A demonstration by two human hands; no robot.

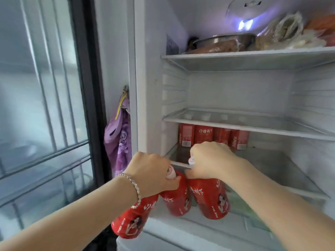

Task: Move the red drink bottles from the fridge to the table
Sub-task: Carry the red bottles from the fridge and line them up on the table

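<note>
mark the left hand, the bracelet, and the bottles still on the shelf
left hand (154,172), head view, back of the hand
bracelet (135,187), head view, links across the wrist
shelf bottles (203,135), head view, red label of the second bottle from the left

We see a bright, cool picture. A small lamp (245,24) at the top of the fridge (145,87) glows white and blue, with a soft purple haze around it. The white walls and shelves bounce the light, so shadows are faint. Pale daylight comes through the window (41,87) on the left, which looks milky and washed out. Everything is a bit soft and smeary. Straight lines bend near the edges, and our arms look stretched at the bottom.
</note>
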